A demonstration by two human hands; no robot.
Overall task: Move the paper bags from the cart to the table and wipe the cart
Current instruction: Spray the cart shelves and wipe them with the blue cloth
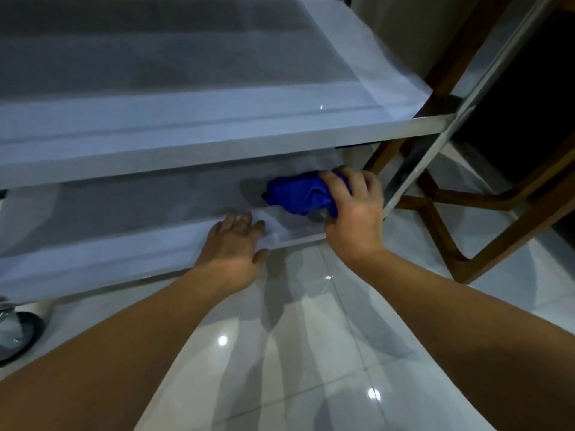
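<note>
Fingers (342, 181) of right hand (354, 209) curled over blue cloth (298, 194), gripping it against lower shelf (124, 206) of cart (217, 144), near its right end. Left hand (231, 247) laid flat, fingers straight, on front rim of same shelf, just beside the cloth. No paper bags in view. Soft, light, easily bunched cloth, probably; best held from above in a full palm grip, with downward pressure. Smooth steel, likely slippery. Caster wheel (15, 334) at far left; wooden frame (466, 213) behind.
</note>
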